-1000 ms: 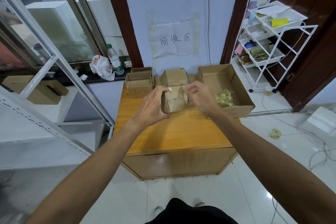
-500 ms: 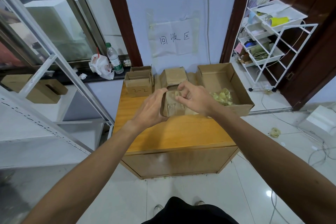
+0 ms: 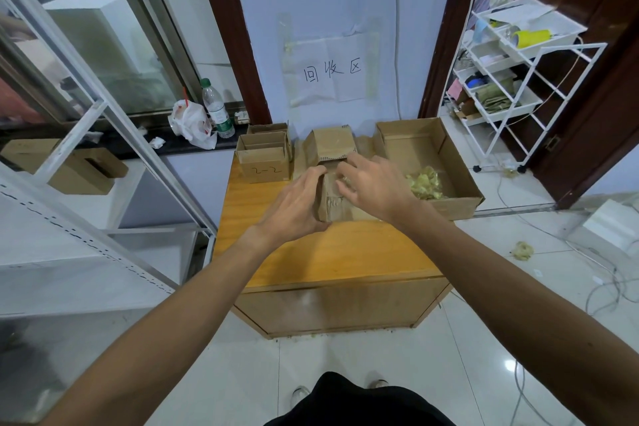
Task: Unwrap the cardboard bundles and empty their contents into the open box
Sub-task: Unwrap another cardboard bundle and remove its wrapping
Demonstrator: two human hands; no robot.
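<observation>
A: Hands?
B: Both on one bundle (image 3: pixel 333 206). The left hand (image 3: pixel 297 201) wraps its left side, fingers curled over the top edge, thumb low at the near corner. Firm grip.
A: And the right?
B: The right hand (image 3: pixel 375 187) comes over the top from the right, fingers (image 3: pixel 352 168) bent down and curled onto the top face. What sits under the tips is hidden; a bit of pale yellow shows there, can't say more.
A: Where's the bundle sitting?
B: On the surface (image 3: pixel 321 252), middle of the far half, bottom edge on the wood. Brown cardboard, creased, with a tape patch on the near face.
A: Target?
B: The open box (image 3: pixel 461 166) is just right of the bundle, behind the right wrist. A heap of yellow bits (image 3: pixel 427 181) lies in its near part; the far part is bare cardboard.
A: Other cardboard?
B: A second bundle (image 3: pixel 332 143) stands directly behind the held one, near the wall. Left of it is the 2-2 box (image 3: pixel 264 162), top open, with a small box (image 3: pixel 268 128) tucked behind that.
A: Off the surface?
B: A bottle (image 3: pixel 218 111) and a plastic bag (image 3: pixel 190 123) on the dark ledge at left. A sign (image 3: pixel 332 73) taped to the wall. A rack (image 3: pixel 518 73) at right, white. One yellow scrap (image 3: pixel 522 250) on the floor tiles
</observation>
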